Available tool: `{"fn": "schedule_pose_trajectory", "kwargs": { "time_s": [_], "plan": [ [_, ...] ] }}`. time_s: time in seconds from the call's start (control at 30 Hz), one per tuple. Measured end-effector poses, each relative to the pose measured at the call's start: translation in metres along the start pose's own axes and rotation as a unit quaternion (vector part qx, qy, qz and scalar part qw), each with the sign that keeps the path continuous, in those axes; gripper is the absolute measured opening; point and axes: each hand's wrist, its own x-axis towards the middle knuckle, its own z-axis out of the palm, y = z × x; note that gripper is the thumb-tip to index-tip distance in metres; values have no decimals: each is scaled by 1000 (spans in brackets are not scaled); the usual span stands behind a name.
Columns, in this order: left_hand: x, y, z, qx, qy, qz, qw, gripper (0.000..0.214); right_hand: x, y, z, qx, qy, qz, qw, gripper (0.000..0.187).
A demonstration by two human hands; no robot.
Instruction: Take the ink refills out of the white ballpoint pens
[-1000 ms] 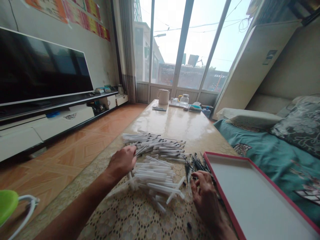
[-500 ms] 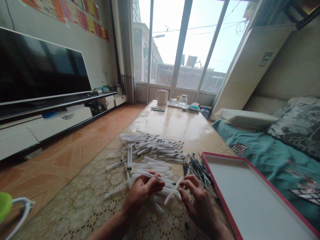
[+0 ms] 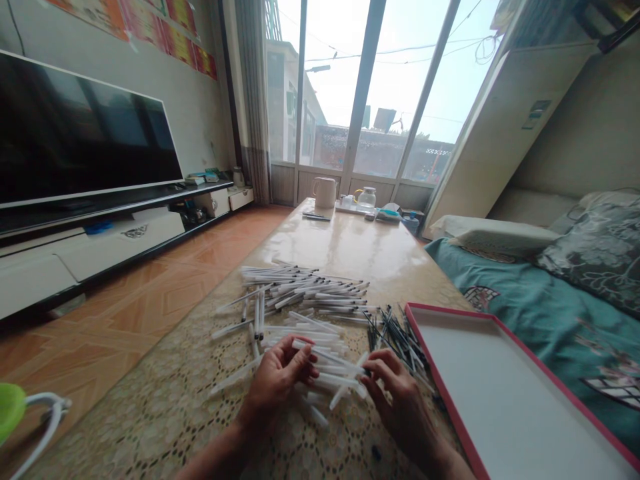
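Note:
Between my two hands lies a white pen [image 3: 333, 360] with a black end, slanting down to the right. My left hand [image 3: 280, 373] is closed round its left part with thumb and fingers. The thumb and fingertips of my right hand [image 3: 395, 390] pinch the pen's black end. Below and behind my hands lie loose white pen barrels [image 3: 313, 333], some partly hidden by my fingers. Farther back is a heap of white pens [image 3: 305, 290] with black ends. A pile of thin black refills [image 3: 395, 333] lies beyond my right hand.
A shallow white box with a red rim [image 3: 450, 400] stands at the right of the patterned table [image 3: 165, 407]. At the far end are a jug [image 3: 325, 193], a glass pot [image 3: 367, 198] and a tray. A bed with a teal cover [image 3: 500, 280] is on the right.
The pen has shifted to the right, its black end now at my right fingertips. My right hand has closed on that end; my left hand has moved slightly left.

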Motion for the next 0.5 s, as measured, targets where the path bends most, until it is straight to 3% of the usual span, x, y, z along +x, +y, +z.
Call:
{"fn": "schedule_pose_trajectory", "kwargs": {
  "time_s": [0.13,0.3,0.37,0.5],
  "plan": [
    [2,1,-6,39,-4,23,999,32,0,-1,-3,-10,-13,3,1000,10],
    [-6,-10,1,138,-109,21,984,21,0,-10,0,-60,-46,-16,997,13],
    [-10,-12,4,232,-133,72,961,16,-1,-12,2,-87,-59,-40,994,20],
    [-16,-10,5,423,-136,224,868,12,-1,-12,6,-120,-97,-65,986,30]
  ]
}}
